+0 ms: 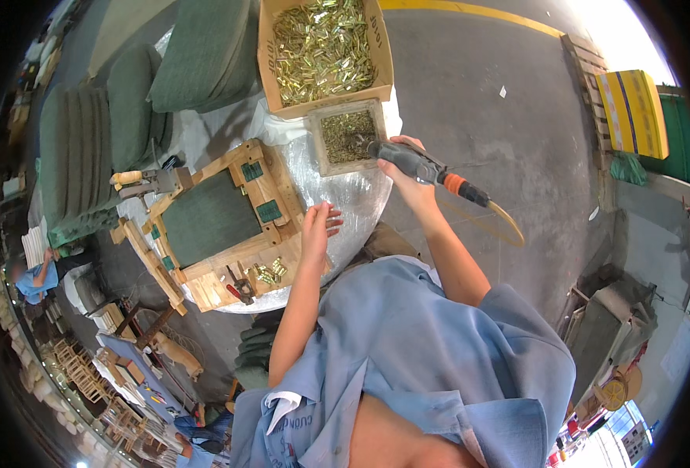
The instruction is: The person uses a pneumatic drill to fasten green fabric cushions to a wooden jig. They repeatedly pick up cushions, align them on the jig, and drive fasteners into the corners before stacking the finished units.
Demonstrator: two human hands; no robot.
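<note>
My right hand (404, 173) is wrapped round a dark air screwdriver (412, 162) with an orange collar. A yellowish hose trails from its rear end. The tool's front end points into a shallow wooden tray (314, 143) of small screws (346, 134). My left hand (317, 231) hovers by the right edge of a wooden frame jig (289, 204), fingers apart and nothing seen in them. Inside the jig lies a dark green upholstered panel (211, 218). On its near board rest several brass-coloured metal fittings (270, 271) and red-handled pliers (240, 288).
Past the tray stands a cardboard box (325, 109) heaped with brass-coloured fittings. Stacked green panels (76, 160) fill the left and far left. A clamp-like tool (152, 182) sits at the jig's far left corner. Another person (35, 279) is at the left; a yellow box (629, 113) stands far right.
</note>
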